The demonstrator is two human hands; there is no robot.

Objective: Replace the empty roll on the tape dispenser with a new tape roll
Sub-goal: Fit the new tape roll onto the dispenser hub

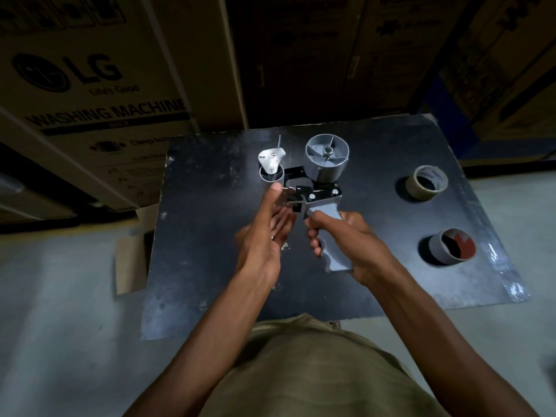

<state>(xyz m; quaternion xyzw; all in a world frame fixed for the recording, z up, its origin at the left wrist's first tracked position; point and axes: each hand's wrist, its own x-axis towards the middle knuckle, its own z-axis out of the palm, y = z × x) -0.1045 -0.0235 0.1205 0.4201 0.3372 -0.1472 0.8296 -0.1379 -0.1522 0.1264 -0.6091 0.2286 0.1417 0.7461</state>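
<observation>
Gripping the dispenser point(313, 188) handle in your right hand point(352, 245), left hand point(267, 233) open against its blade end, you risk a cut if it twists.

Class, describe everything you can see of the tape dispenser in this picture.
The tape dispenser is a pistol-style tool with a grey, plastic-looking handle, a black metal frame and a grey spoked hub that carries no roll. A small grey roller with a silvery plate sits at its far left end. It is held above the dark board, hub facing up. The right hand grips the handle; the left hand touches the frame near the roller with its fingertips.
</observation>
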